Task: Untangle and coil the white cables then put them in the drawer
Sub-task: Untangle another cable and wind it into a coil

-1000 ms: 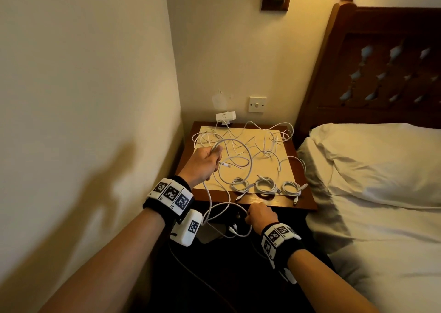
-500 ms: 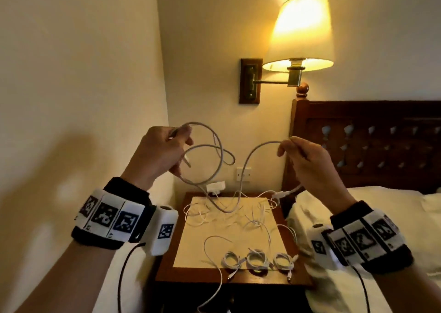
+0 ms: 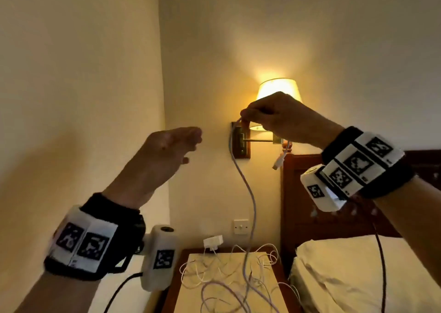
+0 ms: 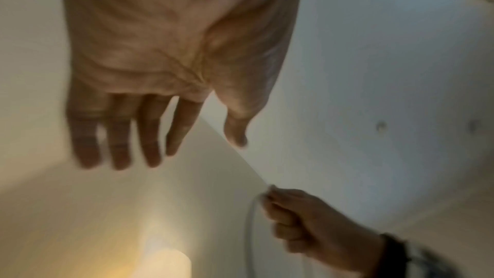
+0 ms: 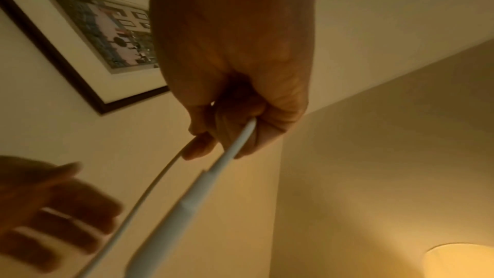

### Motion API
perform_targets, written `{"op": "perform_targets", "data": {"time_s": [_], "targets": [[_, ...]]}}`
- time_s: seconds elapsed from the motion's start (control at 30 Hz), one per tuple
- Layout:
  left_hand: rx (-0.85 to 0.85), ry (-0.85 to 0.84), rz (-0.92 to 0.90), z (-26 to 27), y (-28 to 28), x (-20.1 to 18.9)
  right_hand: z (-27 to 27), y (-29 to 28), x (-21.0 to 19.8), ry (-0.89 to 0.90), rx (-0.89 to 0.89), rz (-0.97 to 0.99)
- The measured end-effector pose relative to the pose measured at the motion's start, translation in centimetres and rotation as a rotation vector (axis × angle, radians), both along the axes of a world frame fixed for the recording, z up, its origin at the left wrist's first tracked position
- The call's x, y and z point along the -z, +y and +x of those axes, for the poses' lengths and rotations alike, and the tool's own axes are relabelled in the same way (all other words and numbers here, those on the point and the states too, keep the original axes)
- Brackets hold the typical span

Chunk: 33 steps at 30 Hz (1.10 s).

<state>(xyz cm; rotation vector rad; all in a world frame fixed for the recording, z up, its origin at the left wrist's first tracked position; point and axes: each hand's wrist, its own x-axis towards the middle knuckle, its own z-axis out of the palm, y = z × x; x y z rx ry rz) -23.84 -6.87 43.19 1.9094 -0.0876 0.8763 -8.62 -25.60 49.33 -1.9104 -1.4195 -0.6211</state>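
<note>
My right hand (image 3: 267, 114) is raised in front of the lamp and pinches a white cable (image 3: 248, 193) near its end. The plug (image 3: 279, 161) dangles below the fist, and the long part hangs down to the tangle of white cables (image 3: 229, 272) on the nightstand (image 3: 176, 272). The right wrist view shows the cable (image 5: 235, 151) coming out between my curled fingers (image 5: 200, 145). My left hand (image 3: 171, 145) hovers to the left, fingers (image 4: 149, 134) straight and spread, holding nothing. The drawer is out of view.
A lit wall lamp (image 3: 276, 93) on a brass arm sits behind my right hand. A wooden headboard (image 3: 298, 193) and pillow (image 3: 358, 272) lie at the right. A white charger (image 3: 213, 241) is plugged in above the nightstand, near a wall switch (image 3: 241, 227). The left wall is close.
My left hand has let go of the cable loop and opened. My right hand has risen higher with the cable end, drawing the cable straight up from the tangle. The view has tilted upward.
</note>
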Motion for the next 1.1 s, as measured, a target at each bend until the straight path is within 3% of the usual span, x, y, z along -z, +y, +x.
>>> {"op": "perform_targets", "data": {"time_s": [0.07, 0.13, 0.27, 0.37, 0.53, 0.6, 0.67, 0.73, 0.83, 0.93, 1.03, 1.1], "targets": [[0.225, 0.081, 0.025, 1.7, -1.7, -0.4, -1.0, 1.7, -0.1, -0.057, 0.004, -0.029], [0.271, 0.059, 0.022, 3.4, -2.2, -0.2, -1.4, 2.4, -0.1, -0.06, 0.005, -0.03], [-0.063, -0.122, -0.003, 5.9, 0.5, 1.5, -0.1, 1.1, 1.1, 0.176, -0.014, -0.136], [-0.114, -0.087, -0.037, 6.5, 2.1, 3.7, 1.1, 0.2, 2.4, 0.261, -0.059, -0.24], [0.127, 0.208, -0.244, 6.7, 2.2, 5.7, 1.8, -0.3, 3.1, 0.33, -0.072, -0.147], [0.183, 0.366, -0.174, 6.9, 2.3, 6.1, 2.1, 0.0, 3.1, 0.25, -0.015, -0.103], [0.153, 0.441, 0.009, 7.3, 2.0, 6.6, 2.2, 0.6, 3.3, 0.237, -0.017, -0.054], [0.155, 0.332, 0.072, 7.7, 0.7, 6.5, 2.0, 1.2, 3.8, 0.224, -0.026, 0.028], [0.234, 0.129, -0.004, 8.3, -1.9, 6.1, 1.6, 2.2, 5.0, 0.167, -0.039, 0.118], [0.185, 0.009, -0.077, 8.8, -3.6, 6.3, 1.6, 2.8, 5.7, 0.142, -0.073, 0.141], [0.051, -0.022, 0.016, 9.6, -4.1, 7.2, 2.2, 2.5, 6.0, 0.149, -0.093, 0.14], [0.085, 0.023, 0.034, 9.9, -4.4, 7.6, 2.6, 2.4, 6.2, 0.158, -0.107, 0.12]]}}
